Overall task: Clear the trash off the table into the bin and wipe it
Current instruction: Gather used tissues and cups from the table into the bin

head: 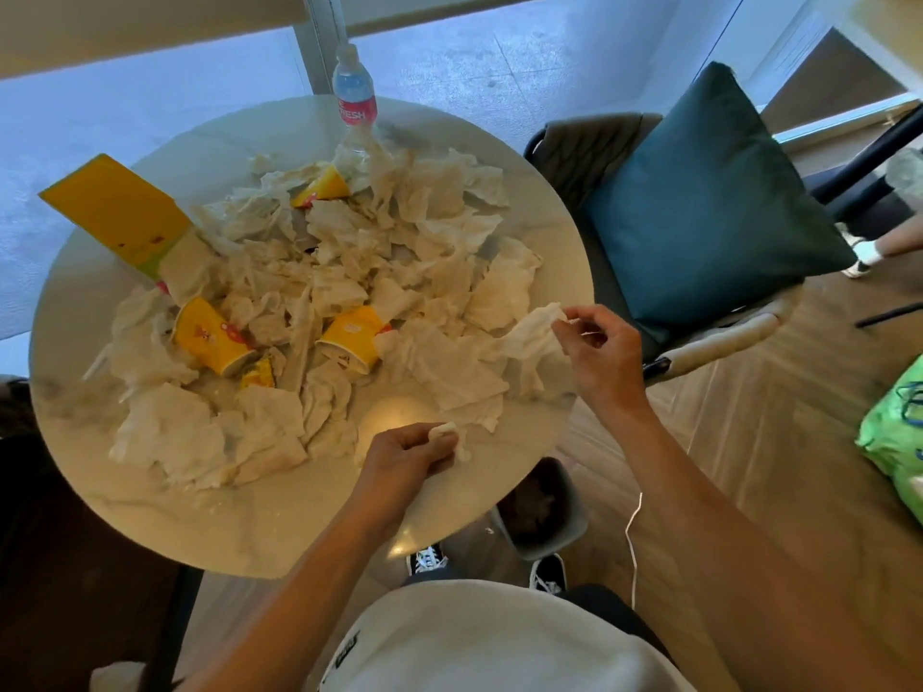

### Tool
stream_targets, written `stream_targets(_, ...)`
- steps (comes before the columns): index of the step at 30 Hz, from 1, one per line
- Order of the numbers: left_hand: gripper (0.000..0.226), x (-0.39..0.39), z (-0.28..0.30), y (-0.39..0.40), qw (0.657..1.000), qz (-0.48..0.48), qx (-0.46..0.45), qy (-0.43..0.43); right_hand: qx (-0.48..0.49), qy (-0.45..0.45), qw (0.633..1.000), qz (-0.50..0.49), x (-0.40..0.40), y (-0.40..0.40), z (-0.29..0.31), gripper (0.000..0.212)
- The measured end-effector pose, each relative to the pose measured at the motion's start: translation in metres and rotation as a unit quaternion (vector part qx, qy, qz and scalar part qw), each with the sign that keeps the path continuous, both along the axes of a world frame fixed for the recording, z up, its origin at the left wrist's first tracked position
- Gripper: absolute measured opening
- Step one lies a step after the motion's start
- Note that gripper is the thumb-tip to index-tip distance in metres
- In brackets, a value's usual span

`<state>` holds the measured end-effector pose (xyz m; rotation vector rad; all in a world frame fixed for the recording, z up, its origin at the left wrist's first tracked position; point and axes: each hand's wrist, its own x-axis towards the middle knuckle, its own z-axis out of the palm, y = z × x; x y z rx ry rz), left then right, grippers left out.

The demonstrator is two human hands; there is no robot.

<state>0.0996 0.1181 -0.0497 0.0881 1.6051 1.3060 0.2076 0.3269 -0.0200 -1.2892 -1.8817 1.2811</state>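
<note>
The left hand [407,454] clutches a small crumpled white tissue wad [446,432] just above the round pale marble table [239,521]. The right hand [599,352] pinches a larger creased white tissue [532,332] by its corner. Below both hands, the grey plastic bin [542,506] sits on the floor; ahead of them lie more tissues and tipped yellow paper cups [212,337].

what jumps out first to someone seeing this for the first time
A heap of crumpled tissues covers the round table, with yellow paper cups tipped among them. Both hands, the left and right, pinch tissue at the near edge, above a grey bin on the floor.
</note>
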Motion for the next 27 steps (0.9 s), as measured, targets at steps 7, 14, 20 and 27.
stream_targets(7,0.016,0.069,-0.007,0.037,1.0,0.019,-0.015,0.002,-0.139,0.011,0.99,0.012,0.099,0.007,-0.024,0.015)
stream_targets(14,0.013,0.151,-0.033,0.062,0.996,-0.006,-0.084,0.022,-0.224,-0.096,0.97,-0.002,0.207,0.019,-0.102,0.028)
stream_targets(20,0.011,0.191,-0.109,0.064,0.982,-0.036,-0.187,0.01,-0.302,-0.18,0.936,-0.024,0.259,0.012,-0.194,0.019)
stream_targets(27,0.011,0.213,-0.209,0.077,0.964,-0.063,-0.258,-0.003,-0.396,-0.221,0.891,0.003,0.257,-0.005,-0.312,0.031)
